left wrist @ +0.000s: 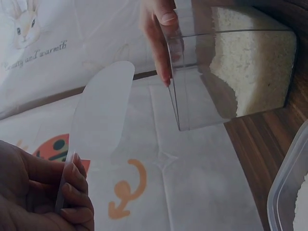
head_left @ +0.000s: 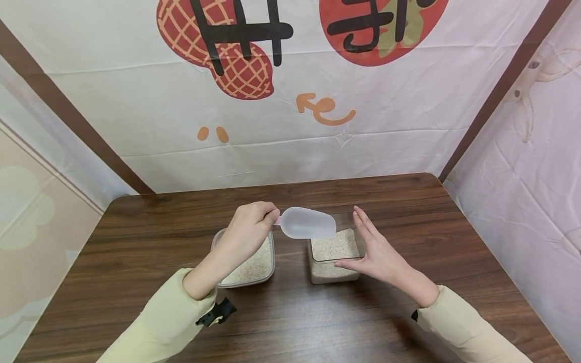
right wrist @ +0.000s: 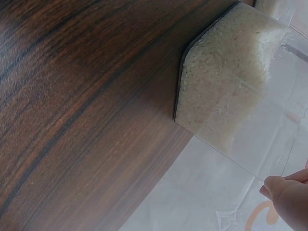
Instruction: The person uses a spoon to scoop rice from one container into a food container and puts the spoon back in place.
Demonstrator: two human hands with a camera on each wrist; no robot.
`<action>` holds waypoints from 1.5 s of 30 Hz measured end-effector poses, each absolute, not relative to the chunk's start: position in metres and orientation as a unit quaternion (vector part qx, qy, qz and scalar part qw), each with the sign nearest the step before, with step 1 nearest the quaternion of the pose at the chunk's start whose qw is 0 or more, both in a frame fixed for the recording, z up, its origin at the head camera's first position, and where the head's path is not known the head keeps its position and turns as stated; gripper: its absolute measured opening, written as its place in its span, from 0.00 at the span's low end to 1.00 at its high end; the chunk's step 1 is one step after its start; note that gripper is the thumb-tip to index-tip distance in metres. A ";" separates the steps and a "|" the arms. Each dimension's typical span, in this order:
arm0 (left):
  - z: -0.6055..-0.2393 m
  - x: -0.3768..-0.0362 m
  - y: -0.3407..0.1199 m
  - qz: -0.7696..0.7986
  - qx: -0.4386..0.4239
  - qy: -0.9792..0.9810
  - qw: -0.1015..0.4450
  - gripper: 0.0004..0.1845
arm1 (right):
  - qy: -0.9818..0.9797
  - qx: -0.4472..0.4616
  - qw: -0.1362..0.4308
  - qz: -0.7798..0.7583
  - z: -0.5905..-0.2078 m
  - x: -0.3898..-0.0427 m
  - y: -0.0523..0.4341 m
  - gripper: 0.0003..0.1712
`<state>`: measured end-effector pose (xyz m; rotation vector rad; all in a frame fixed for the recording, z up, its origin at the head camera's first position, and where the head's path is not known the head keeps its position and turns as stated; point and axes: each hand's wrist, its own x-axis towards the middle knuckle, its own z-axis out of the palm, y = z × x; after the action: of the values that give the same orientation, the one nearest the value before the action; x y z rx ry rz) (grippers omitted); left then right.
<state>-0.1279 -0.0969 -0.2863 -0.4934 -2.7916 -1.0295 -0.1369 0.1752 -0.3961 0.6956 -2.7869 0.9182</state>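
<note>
In the head view my left hand [head_left: 249, 227] grips the handle of a translucent white scoop [head_left: 308, 223]. The scoop bowl extends over the near-left part of a clear rectangular container [head_left: 335, 273] and no rice shows on it. White rice [left wrist: 260, 62] fills the lower part of this container, banked up unevenly against its walls. My right hand [head_left: 379, 254] spans the container's right side, fingers straight along the far part and thumb at the front rim. Its fingertips [right wrist: 269, 186] touch the rim in the right wrist view.
A second plastic box [head_left: 273, 264] holding rice stands to the left, partly covered by my left forearm. Both containers stand on a dark wooden table [head_left: 290, 322]. A printed white cloth [head_left: 290, 156] hangs behind the table's back edge.
</note>
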 end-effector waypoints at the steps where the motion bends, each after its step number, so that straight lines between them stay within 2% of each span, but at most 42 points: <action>1: -0.287 -0.128 -0.095 -0.342 -0.162 -0.924 0.063 0.11 | -0.922 0.230 0.062 0.304 -0.396 -0.137 0.175 0.65; 28: -0.314 -0.141 -0.063 -0.327 -0.181 -0.925 0.074 0.09 | -0.925 0.226 0.061 0.298 -0.396 -0.137 0.175 0.65; 38: -0.323 -0.142 -0.052 -0.317 -0.179 -0.930 0.053 0.10 | -0.926 0.231 0.066 0.290 -0.395 -0.136 0.175 0.65; 45: -0.326 -0.144 -0.042 -0.269 -0.202 -0.940 0.058 0.11 | -0.923 0.234 0.070 0.296 -0.396 -0.136 0.175 0.64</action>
<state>-0.1443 -0.0423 -0.3263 -0.6116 -2.8488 -0.8165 -0.1358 0.1753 -0.3962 0.7040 -2.7782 0.8903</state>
